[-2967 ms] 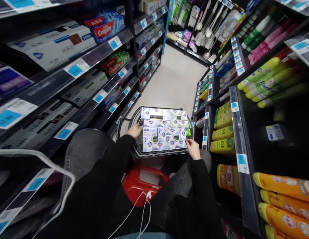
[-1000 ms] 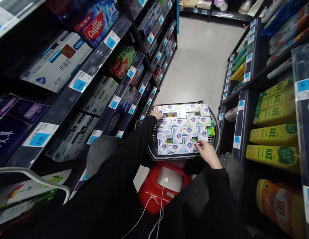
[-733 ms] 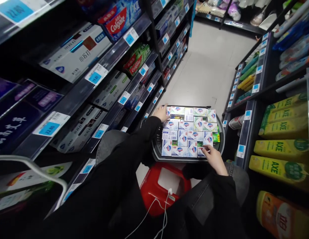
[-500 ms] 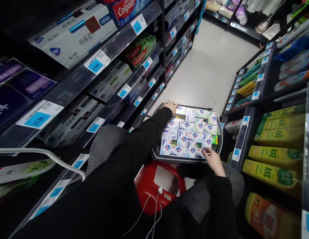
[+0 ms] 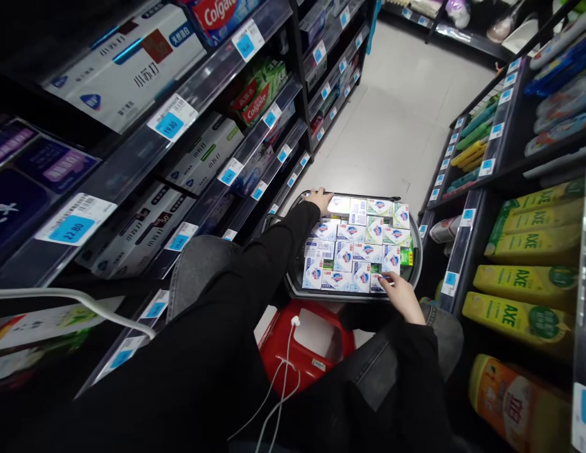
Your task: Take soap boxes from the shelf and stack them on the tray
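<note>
A grey-rimmed black basket (image 5: 418, 259) sits low between my legs, packed with a top layer of white soap boxes (image 5: 352, 233) bearing blue and red logos. My left hand (image 5: 320, 200) lies at the basket's far left corner, fingers apart, against the end box of the back row. At the near right, my right hand (image 5: 400, 294) pinches the edge of a soap box (image 5: 376, 284) in the front row with thumb and fingertips. Green packs (image 5: 406, 256) show at the right side and through small gaps between the boxes.
Shelves of toothpaste boxes (image 5: 146, 69) rise close on my left. Yellow bottles (image 5: 519, 310) fill the shelf on my right. Beneath the basket's near side is a red plastic stool (image 5: 278, 343), with a white earphone cord (image 5: 287, 362) hanging over it. Pale floor (image 5: 391, 113) stretches ahead.
The view has shifted slightly, so the basket and both hands appear a little higher and farther left. Both hands keep nearly the same places on the boxes. The earphone cord has swung.
</note>
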`<move>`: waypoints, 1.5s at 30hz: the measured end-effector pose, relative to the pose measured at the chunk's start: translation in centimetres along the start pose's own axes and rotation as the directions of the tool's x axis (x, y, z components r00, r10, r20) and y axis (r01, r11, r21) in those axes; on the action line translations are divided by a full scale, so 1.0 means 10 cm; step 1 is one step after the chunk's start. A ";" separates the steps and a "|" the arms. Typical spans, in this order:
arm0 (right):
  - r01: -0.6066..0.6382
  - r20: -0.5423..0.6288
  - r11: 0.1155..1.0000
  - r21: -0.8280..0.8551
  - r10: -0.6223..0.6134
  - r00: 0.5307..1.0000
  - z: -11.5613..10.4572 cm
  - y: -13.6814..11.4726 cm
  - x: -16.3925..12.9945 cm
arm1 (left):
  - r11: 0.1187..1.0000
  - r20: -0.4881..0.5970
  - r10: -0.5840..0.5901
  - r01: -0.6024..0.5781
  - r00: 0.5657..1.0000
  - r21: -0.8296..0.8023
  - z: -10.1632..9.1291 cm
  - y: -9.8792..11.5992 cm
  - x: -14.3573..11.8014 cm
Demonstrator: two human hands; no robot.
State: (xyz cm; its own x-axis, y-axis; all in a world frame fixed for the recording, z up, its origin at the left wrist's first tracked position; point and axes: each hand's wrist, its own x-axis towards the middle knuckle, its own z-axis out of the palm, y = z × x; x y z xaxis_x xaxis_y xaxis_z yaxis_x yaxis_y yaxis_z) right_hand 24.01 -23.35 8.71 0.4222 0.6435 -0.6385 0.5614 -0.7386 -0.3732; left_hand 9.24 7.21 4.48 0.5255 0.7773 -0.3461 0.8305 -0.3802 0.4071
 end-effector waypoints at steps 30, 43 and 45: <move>0.118 -0.039 0.947 -0.298 -0.136 0.990 0.11 0.17 -0.31 | 0.825 -0.374 -0.528 0.565 0.762 -0.012 -0.48 -0.86 -3.23; 0.219 -0.121 0.909 -0.355 -0.277 0.953 0.13 0.15 -0.39 | 0.850 -0.346 -0.512 0.522 0.786 -0.073 -0.50 -0.87 -3.30; 0.248 -0.147 0.900 -0.358 -0.317 0.937 0.13 0.16 -0.41 | 0.854 -0.350 -0.506 0.515 0.788 -0.074 -0.50 -0.86 -3.30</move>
State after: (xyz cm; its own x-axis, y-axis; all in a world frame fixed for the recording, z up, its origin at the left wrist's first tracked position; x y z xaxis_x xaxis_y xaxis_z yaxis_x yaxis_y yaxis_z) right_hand 22.27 -27.43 9.87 0.3225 0.8667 -0.3807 0.8647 -0.4333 -0.2539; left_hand -16.20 -12.71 16.62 -0.0704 0.9806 -0.1828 0.9660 0.1127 0.2325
